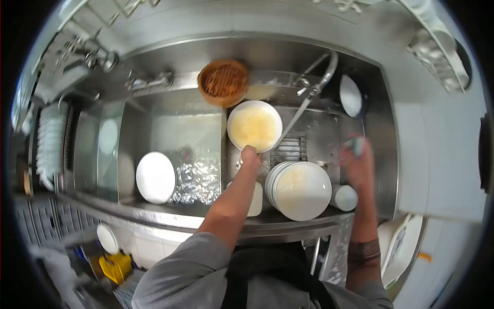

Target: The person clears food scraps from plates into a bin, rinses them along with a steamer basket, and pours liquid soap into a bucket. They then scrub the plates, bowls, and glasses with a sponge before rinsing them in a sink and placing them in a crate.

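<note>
My left hand (250, 155) grips the near rim of a white plate (254, 124), which has a yellowish film over its middle. The plate is held over the sink's middle, beside the divider. My right hand (362, 159) is blurred by motion over the right basin, with a greenish scrubbing pad (355, 146) in its fingers. Between my arms stands a stack of white plates (303, 191), the top one with a yellowish smear. Right of that stack are small white bowls (345, 198). A pale rectangular dish (255, 201) is partly hidden under my left forearm.
A round bamboo steamer (224, 83) sits at the back. The long tap spout (309, 100) reaches over a drain grate (289, 148). Another white plate (156, 177) lies in the water-filled left basin (188, 129). A white bowl (350, 96) rests at the back right.
</note>
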`<state>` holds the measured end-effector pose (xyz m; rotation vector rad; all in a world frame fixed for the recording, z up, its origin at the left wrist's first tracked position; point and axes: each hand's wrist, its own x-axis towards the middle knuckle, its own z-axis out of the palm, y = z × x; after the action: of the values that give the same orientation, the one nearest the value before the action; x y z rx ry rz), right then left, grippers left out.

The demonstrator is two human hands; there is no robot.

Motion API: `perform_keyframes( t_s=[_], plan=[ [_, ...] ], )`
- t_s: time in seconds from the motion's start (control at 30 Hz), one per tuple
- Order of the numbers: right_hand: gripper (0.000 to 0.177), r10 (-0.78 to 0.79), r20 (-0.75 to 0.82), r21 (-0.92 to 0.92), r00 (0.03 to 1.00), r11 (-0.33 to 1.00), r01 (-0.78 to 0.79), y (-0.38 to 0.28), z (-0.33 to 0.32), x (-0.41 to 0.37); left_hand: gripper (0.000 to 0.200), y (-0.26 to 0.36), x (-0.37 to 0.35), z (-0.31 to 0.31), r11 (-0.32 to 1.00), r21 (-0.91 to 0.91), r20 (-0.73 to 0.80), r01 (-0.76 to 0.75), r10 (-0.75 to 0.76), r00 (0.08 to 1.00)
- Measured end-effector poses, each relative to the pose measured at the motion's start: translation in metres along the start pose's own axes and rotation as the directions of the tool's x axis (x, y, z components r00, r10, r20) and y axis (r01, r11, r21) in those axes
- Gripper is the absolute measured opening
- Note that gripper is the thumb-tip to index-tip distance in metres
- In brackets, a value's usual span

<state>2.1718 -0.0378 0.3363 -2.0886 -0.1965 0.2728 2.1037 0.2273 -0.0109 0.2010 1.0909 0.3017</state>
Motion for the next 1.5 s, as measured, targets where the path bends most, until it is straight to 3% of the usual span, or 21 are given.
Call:
perform_keyframes(
  t_s=[0.17, 0.37, 0.43, 0.5, 0.57, 0.63, 0.7, 0.73, 0.77, 0.8, 0.83, 0.97, 1.03, 1.1, 1.2, 1.23, 1.3, 1.37, 1.4, 1.43, 1.5],
  plan=[
    [0.071, -0.392, -0.004, -0.464, 0.920, 0.816, 0.346, 0.018, -0.054, 0.156, 0.038, -0.005, -0.004, 0.031, 0.959, -0.258, -0.237, -0.118, 0.055, 0.970],
    [0.077, -0.220, 0.235, -0.603, 0.947, 0.731, 0.319, 0.101, -0.018, 0.277, 0.036, -0.010, -0.017, 0.037, 0.960, -0.258, -0.400, -0.112, 0.000, 0.917],
    [0.074, -0.052, 0.210, -0.877, 0.976, 0.431, 0.212, 0.127, 0.000, 0.297, 0.035, -0.009, -0.020, 0.038, 0.974, -0.201, -0.425, -0.105, 0.010, 0.905],
    [0.064, -0.143, 0.248, -0.857, 0.958, 0.428, 0.286, 0.149, 0.004, 0.316, 0.036, -0.010, -0.027, 0.035, 0.965, -0.250, -0.291, -0.077, 0.001, 0.957],
    [0.054, 0.136, 0.508, -0.819, 0.851, 0.382, 0.428, 0.182, -0.004, 0.366, 0.037, -0.011, -0.002, 0.023, 0.983, -0.182, -0.096, -0.011, -0.007, 0.995],
    [0.041, -0.009, 0.416, -0.758, 0.909, 0.548, 0.352, 0.152, -0.008, 0.335, 0.037, -0.005, -0.001, 0.030, 0.994, -0.102, 0.105, 0.044, -0.033, 0.994],
    [0.039, 0.002, 0.261, -0.102, 0.965, 0.994, 0.026, 0.110, -0.013, 0.292, 0.039, 0.008, -0.039, 0.053, 0.976, 0.172, 0.060, 0.132, -0.144, 0.988],
    [0.039, -0.001, 0.260, -0.098, 0.966, 0.995, 0.028, 0.090, -0.014, 0.268, 0.041, 0.004, -0.026, 0.049, 0.967, 0.247, -0.020, -0.061, 0.068, 0.998],
    [0.041, -0.013, 0.199, 0.180, 0.980, 0.983, -0.023, 0.071, -0.015, 0.245, 0.041, 0.007, -0.026, 0.052, 0.967, 0.247, -0.015, -0.069, 0.075, 0.997],
    [0.042, -0.007, 0.138, 0.446, 0.990, 0.893, -0.056, 0.056, -0.014, 0.219, 0.042, 0.011, -0.028, 0.056, 0.909, 0.313, -0.133, -0.275, 0.329, 0.935],
    [0.044, -0.064, 0.108, 0.469, 0.992, 0.883, 0.006, 0.043, -0.009, 0.187, 0.043, 0.016, -0.030, 0.061, 0.798, 0.399, -0.223, -0.452, 0.562, 0.796],
    [0.047, -0.040, 0.283, 0.545, 0.958, 0.829, -0.126, 0.034, 0.061, 0.074, 0.051, 0.057, -0.143, 0.073, 0.295, 0.883, 0.035, -0.364, 0.733, 0.680],
    [0.051, 0.020, 0.390, 0.416, 0.920, 0.888, -0.196, 0.064, 0.135, 0.056, 0.052, 0.069, -0.185, 0.072, 0.283, 0.844, 0.126, -0.456, 0.721, 0.681],
    [0.065, -0.046, 0.400, 0.071, 0.915, 0.997, 0.019, 0.086, 0.204, 0.061, 0.053, 0.070, -0.218, 0.074, 0.280, 0.787, 0.216, -0.550, 0.710, 0.670],
    [0.070, -0.398, 0.048, -0.126, 0.916, 0.907, 0.401, 0.074, 0.270, 0.063, 0.048, 0.065, -0.245, 0.073, 0.266, 0.767, 0.335, -0.583, 0.609, 0.718],
    [0.070, -0.283, 0.071, 0.347, 0.956, 0.906, 0.243, 0.059, 0.293, 0.057, 0.049, 0.064, -0.247, 0.069, 0.213, 0.804, 0.326, -0.555, 0.622, 0.712],
    [0.071, -0.224, 0.727, 0.460, 0.649, 0.860, -0.219, -0.008, 0.222, 0.011, 0.048, 0.073, -0.240, 0.056, 0.249, 0.798, 0.279, -0.548, 0.654, 0.703],
    [0.074, -0.501, 0.807, 0.232, 0.312, 0.755, 0.614, 0.035, 0.221, 0.009, 0.048, 0.104, -0.253, 0.035, 0.682, 0.573, 0.100, -0.454, 0.492, 0.865],
    [0.073, -0.449, 0.843, 0.129, 0.297, 0.704, 0.699, 0.048, 0.207, 0.010, 0.048, 0.113, -0.256, 0.022, 0.680, 0.577, 0.102, -0.451, 0.488, 0.867],
    [0.073, -0.451, 0.840, 0.128, 0.301, 0.705, 0.698, 0.057, 0.211, 0.019, 0.046, 0.119, -0.257, 0.008, 0.720, 0.497, 0.201, -0.484, 0.447, 0.871],
    [0.075, -0.433, 0.601, -0.343, 0.672, 0.620, 0.706, 0.072, 0.226, 0.037, 0.046, 0.110, -0.251, -0.009, 0.758, 0.428, 0.302, -0.492, 0.393, 0.869]
  ],
)
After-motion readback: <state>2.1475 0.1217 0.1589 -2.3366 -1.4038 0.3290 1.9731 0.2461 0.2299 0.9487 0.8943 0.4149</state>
